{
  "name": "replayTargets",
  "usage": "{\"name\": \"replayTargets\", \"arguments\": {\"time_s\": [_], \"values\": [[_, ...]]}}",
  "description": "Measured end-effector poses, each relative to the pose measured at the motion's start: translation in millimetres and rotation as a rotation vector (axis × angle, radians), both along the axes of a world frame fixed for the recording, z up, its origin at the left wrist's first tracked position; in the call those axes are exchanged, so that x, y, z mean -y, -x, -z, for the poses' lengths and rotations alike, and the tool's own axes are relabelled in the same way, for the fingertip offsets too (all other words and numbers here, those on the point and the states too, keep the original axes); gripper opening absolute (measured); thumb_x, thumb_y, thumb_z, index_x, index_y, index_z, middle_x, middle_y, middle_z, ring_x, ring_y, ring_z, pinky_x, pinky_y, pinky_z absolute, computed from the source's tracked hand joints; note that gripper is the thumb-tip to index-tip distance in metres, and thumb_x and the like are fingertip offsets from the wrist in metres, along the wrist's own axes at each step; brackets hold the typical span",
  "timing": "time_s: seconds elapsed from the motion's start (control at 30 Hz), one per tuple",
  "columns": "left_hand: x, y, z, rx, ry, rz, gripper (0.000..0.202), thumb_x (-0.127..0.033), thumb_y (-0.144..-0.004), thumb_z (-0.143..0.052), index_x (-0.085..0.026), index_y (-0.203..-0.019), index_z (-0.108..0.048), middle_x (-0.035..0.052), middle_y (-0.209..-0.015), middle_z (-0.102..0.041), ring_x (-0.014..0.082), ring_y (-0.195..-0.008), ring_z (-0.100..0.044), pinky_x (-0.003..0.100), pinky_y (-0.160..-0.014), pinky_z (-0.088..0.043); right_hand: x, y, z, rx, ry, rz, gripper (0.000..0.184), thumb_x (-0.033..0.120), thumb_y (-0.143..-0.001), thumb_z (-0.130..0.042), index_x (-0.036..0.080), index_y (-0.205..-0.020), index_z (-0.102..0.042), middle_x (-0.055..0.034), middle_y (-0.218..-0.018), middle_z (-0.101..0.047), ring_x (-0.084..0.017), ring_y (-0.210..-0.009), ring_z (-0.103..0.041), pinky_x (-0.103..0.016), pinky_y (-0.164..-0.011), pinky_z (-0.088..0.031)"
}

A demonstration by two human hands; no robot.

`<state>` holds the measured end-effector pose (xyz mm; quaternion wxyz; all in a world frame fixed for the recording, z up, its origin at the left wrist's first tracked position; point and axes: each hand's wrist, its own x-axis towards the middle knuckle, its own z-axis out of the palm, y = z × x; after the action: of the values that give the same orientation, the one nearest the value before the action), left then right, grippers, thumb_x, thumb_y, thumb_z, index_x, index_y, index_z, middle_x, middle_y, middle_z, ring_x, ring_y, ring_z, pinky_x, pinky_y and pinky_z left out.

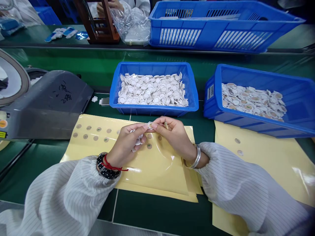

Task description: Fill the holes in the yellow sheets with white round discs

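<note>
My left hand (pixel 128 142) is closed around a small stack of white round discs (pixel 137 142) and pinches one disc (pixel 149 125) at its fingertips. My right hand (pixel 173 134) meets it there, fingers pinched on the same disc, with a small thin tool (pixel 166 124) sticking up between its fingers. Both hands hover over a yellow backing sheet (pixel 157 167) dotted with several small round stickers (pixel 95 131). Just behind the hands stands a blue bin (pixel 154 109) full of white discs.
A second blue bin (pixel 258 123) of discs with tan centres sits at the right, above another yellow sheet (pixel 270 164). A grey machine (pixel 49 105) stands at the left. A large blue crate (pixel 221 29), a plastic bag (pixel 133 26) and another person's hands lie beyond.
</note>
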<state>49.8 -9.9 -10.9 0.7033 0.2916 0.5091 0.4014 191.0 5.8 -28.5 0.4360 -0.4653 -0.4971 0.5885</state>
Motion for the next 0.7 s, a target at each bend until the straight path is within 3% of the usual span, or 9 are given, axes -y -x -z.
{"name": "replayTargets", "arguments": {"time_s": [0.7], "values": [[0.7,1.7,0.7,-0.013,0.001,0.020,0.019,-0.027,-0.071,-0.067,-0.010,-0.080,-0.065,-0.0038,-0.047,-0.045,0.0023,-0.038,-0.032,0.014,-0.033,-0.016,-0.7,2.4,4.1,0.011,-0.030,0.026,0.014,0.026,-0.068,-0.066,0.014,-0.069,-0.061,0.0023,-0.062,-0.056,-0.009,-0.058,-0.050,-0.024,-0.058,-0.041]]}}
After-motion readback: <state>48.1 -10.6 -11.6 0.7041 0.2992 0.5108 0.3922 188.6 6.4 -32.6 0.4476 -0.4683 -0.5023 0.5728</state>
